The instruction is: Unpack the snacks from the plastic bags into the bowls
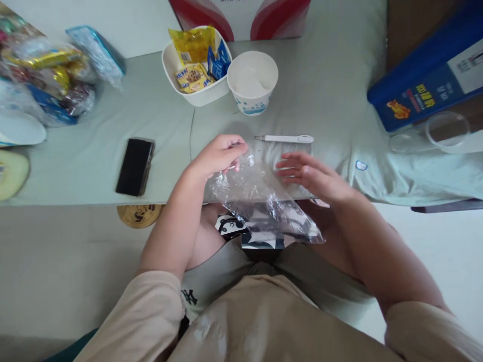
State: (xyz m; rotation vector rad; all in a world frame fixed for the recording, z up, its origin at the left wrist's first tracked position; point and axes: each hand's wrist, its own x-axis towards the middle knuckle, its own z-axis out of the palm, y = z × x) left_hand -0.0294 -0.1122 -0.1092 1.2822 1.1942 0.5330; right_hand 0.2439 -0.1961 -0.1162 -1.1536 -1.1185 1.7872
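My left hand (226, 153) pinches the upper corner of a clear plastic bag (260, 188). The crinkled bag hangs down over the table's front edge, above my lap. To its right, my right hand (309, 173) has its fingers stretched out, apart from the plastic as far as I can see, with nothing in them. Just beyond both hands lies a white pen-shaped cutter (285, 139), its tip pointing left. A white paper cup (252, 83) with blue print stands behind the cutter.
A white bowl (198, 98) holds snack packets beside the cup. A black phone (135, 167) lies to the left. Bagged snacks (56, 75) fill the far left; a blue box (426, 85) and a clear plastic cup (447, 130) are at right. A red-and-white box (241, 17) stands behind.
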